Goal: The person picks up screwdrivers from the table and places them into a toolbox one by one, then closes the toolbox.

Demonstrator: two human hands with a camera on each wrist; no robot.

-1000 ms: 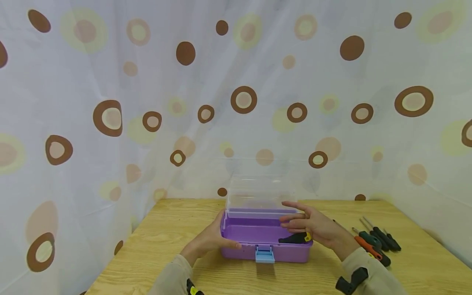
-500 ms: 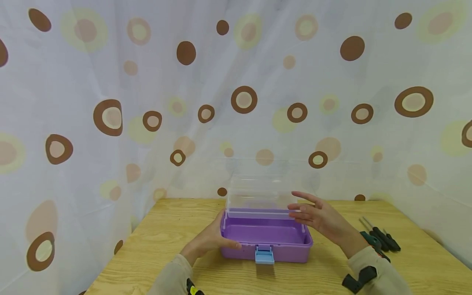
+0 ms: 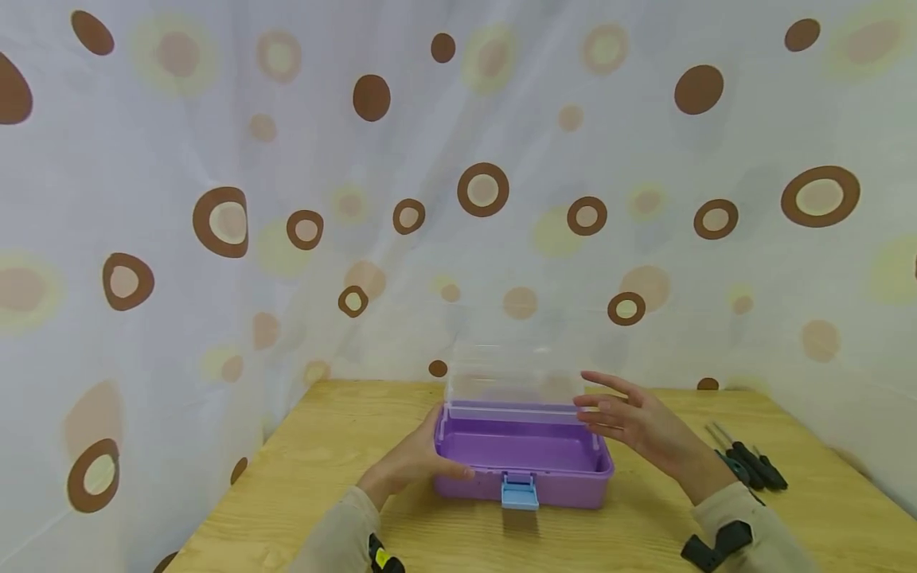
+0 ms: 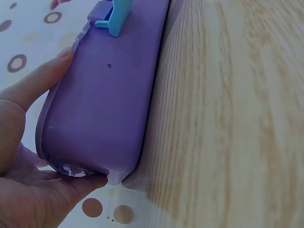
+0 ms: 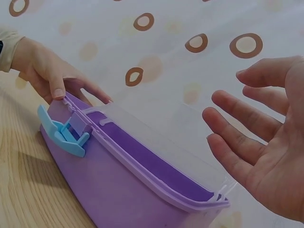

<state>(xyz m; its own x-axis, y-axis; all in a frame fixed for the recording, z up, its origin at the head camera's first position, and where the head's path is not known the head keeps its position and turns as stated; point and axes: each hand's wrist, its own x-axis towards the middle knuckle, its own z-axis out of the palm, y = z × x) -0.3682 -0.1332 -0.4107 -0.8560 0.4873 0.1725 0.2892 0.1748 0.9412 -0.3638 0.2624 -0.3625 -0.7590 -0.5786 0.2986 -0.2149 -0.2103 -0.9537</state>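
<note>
A purple plastic toolbox (image 3: 559,487) stands on the table with its clear lid (image 3: 516,378) raised at the back and its light-blue latch (image 3: 520,493) hanging at the front. My left hand (image 3: 411,461) holds the box's left end, thumb along the front rim and fingers around the side, as the left wrist view also shows. Above the right end of the box is my right hand (image 3: 648,426), its fingers loosely bent and holding nothing. Purple floor shows inside the box; the strip just behind its front wall is hidden.
Several screwdrivers with dark handles (image 3: 761,469) lie on the wooden table (image 3: 322,454) at the right, partly covered by the right forearm. A curtain with brown circles (image 3: 516,159) hangs behind and along the sides of the table.
A black-and-yellow handle seen in the box below my right hand one second ago has dropped from sight. My right hand has moved up and right; the left keeps its hold.
</note>
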